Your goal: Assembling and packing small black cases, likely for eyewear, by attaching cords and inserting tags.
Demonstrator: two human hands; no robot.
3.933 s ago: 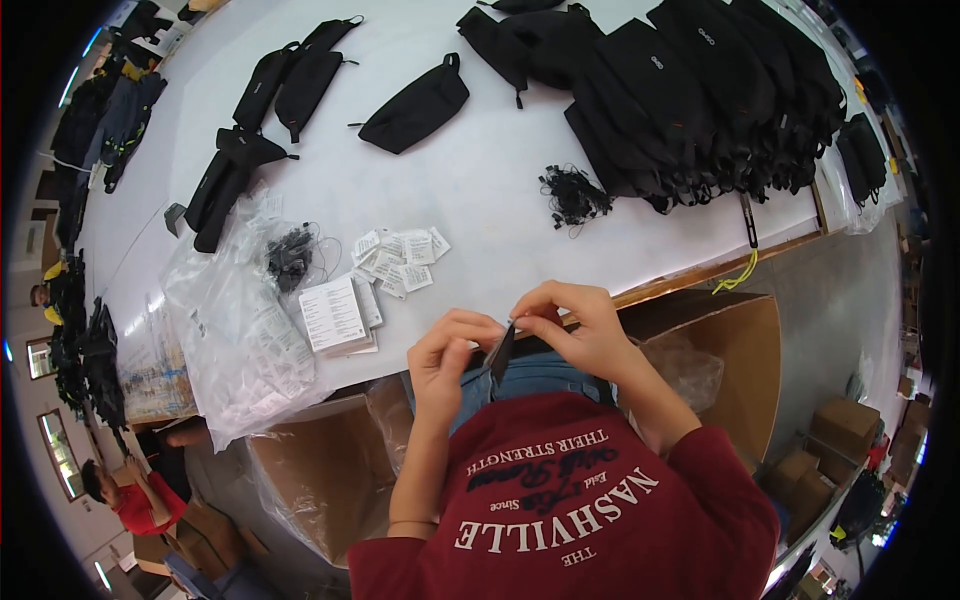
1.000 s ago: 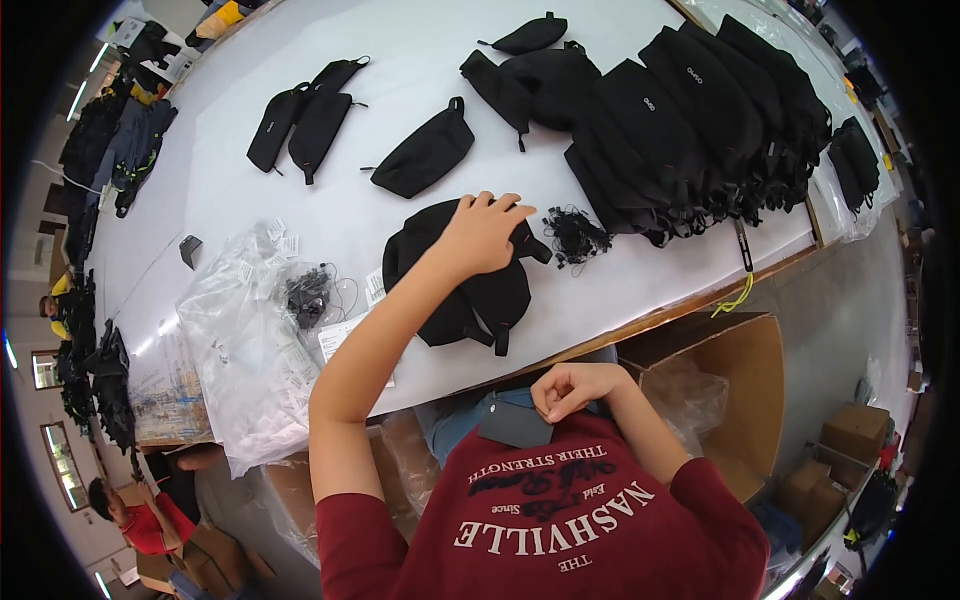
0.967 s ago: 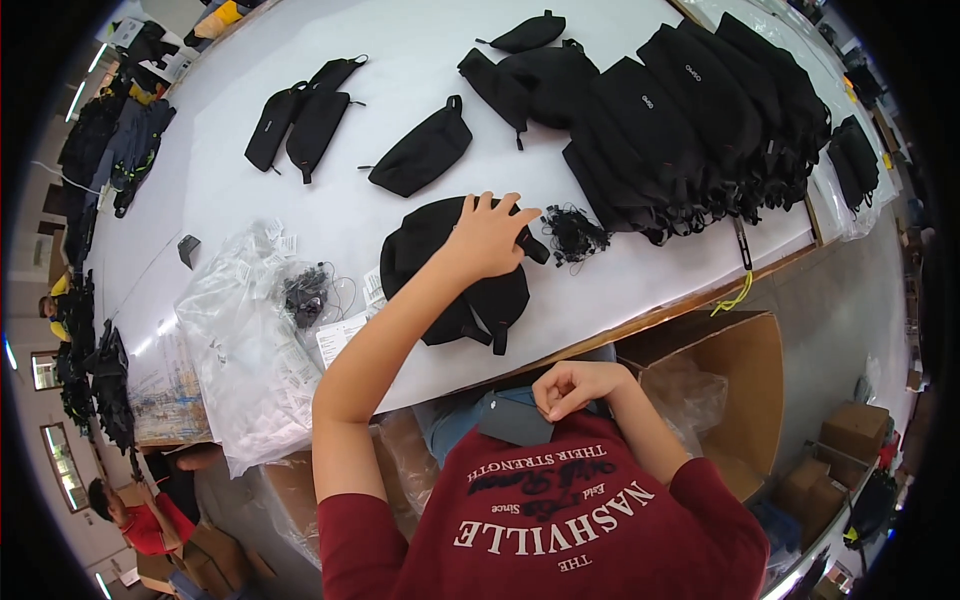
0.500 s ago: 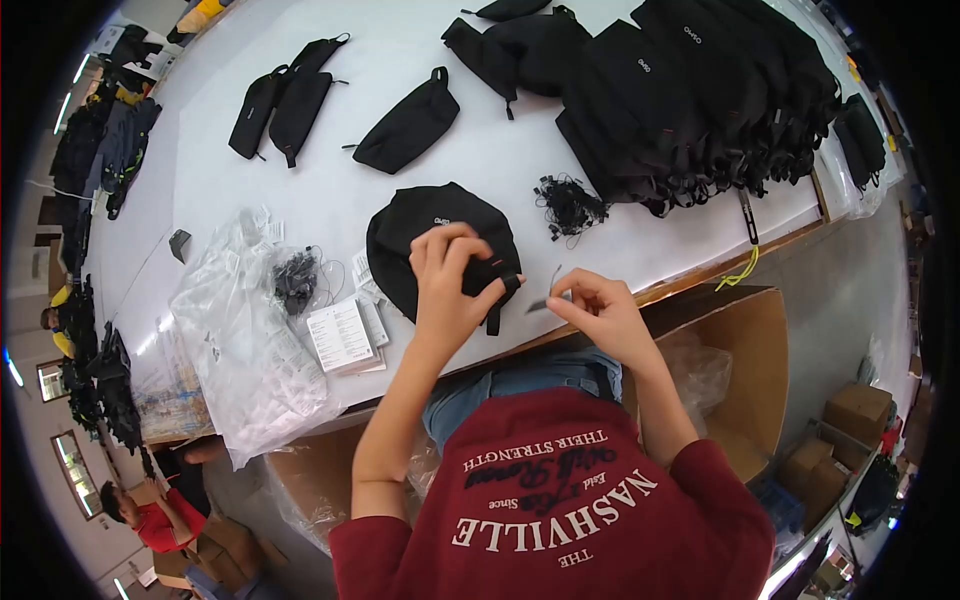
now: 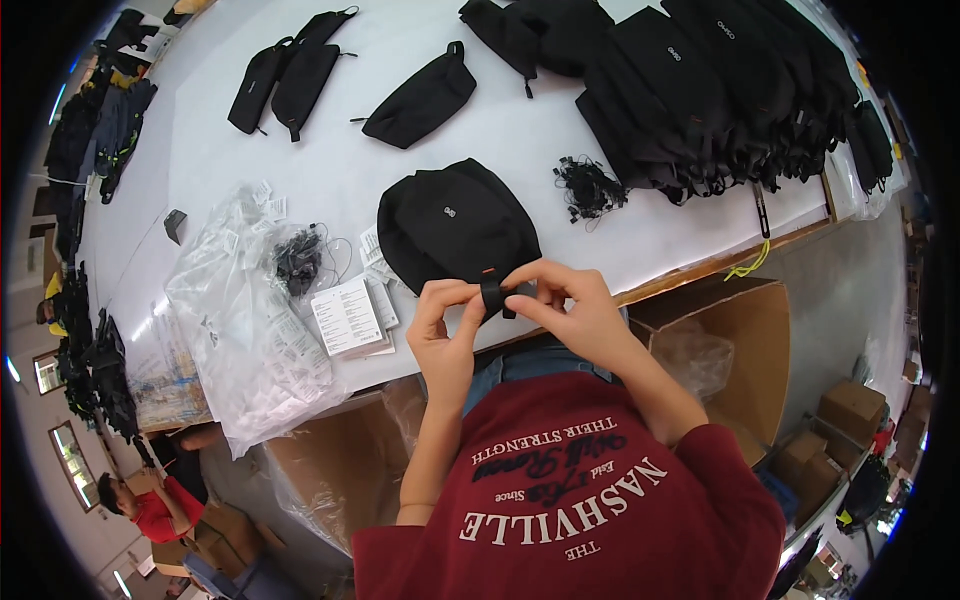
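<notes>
A black fabric bag point(image 5: 450, 228) lies at the table's near edge in front of me. At its near end is a short black strap loop point(image 5: 491, 294), pinched by the fingers of my left hand point(image 5: 443, 330). Against the loop's right side, my right hand point(image 5: 580, 308) is closed on a small dark tag point(image 5: 524, 290), mostly hidden by the fingers. Both hands meet at the loop, fingertips almost touching. To the bag's left sit a stack of white printed cards point(image 5: 346, 318) and a tangle of black strings point(image 5: 297, 258).
Black bags point(image 5: 660, 90) are heaped at the far right, with a bundle of black cords point(image 5: 590, 188) before them. Several black pouches point(image 5: 420, 100) lie farther back. Clear plastic bags point(image 5: 240, 330) cover the left edge. An open cardboard box point(image 5: 745, 350) stands below the table at right.
My right hand has moved left with the small dark tag, up to the strap loop. My left hand has come off the bag's top and now pinches the loop.
</notes>
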